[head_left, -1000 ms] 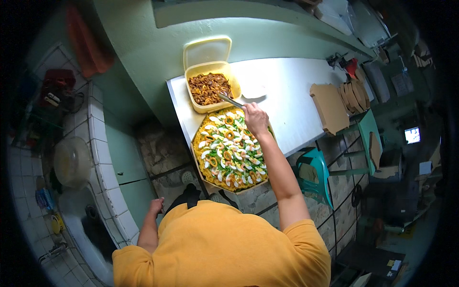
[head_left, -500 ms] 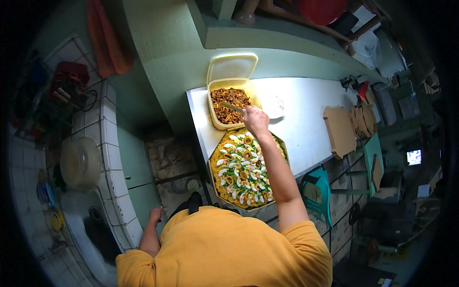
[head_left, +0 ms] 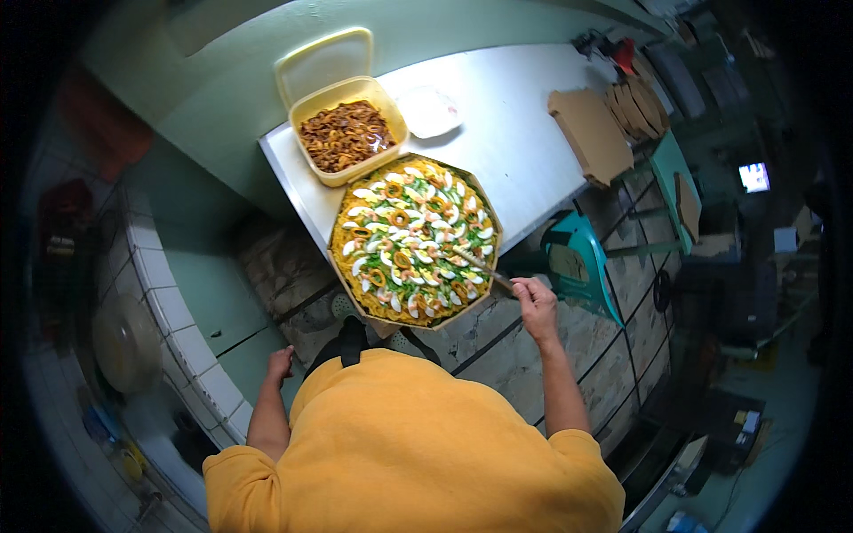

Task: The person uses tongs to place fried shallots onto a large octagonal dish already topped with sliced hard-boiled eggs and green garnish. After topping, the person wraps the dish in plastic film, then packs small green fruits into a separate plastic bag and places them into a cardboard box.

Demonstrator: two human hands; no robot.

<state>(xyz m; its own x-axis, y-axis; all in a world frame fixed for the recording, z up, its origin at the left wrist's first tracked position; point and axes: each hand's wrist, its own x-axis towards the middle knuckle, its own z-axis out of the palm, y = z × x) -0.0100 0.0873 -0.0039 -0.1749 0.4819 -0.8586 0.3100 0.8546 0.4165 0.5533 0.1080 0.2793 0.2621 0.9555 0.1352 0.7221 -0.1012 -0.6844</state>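
My right hand grips a slim metal utensil; whether it is a spoon or tongs I cannot make out. Its far end reaches over the right side of a large octagonal tray of yellow noodles. Egg slices, chopped greens, shrimp and brown rings cover the noodles. Behind the tray, a yellow plastic tub holds dark brown cooked strips, its lid tipped back against the wall. Down at my left side, my left hand is closed, with nothing visible in it.
A white plate or bowl stands beside the tub on the white table. Cardboard boxes lie at its right end. A teal plastic chair is right of the tray; a tiled counter and sink run along the left.
My right hand has drawn back from the tub to the near right of the noodle tray, still with the utensil. The view has shifted, so the tub and tray appear farther left.
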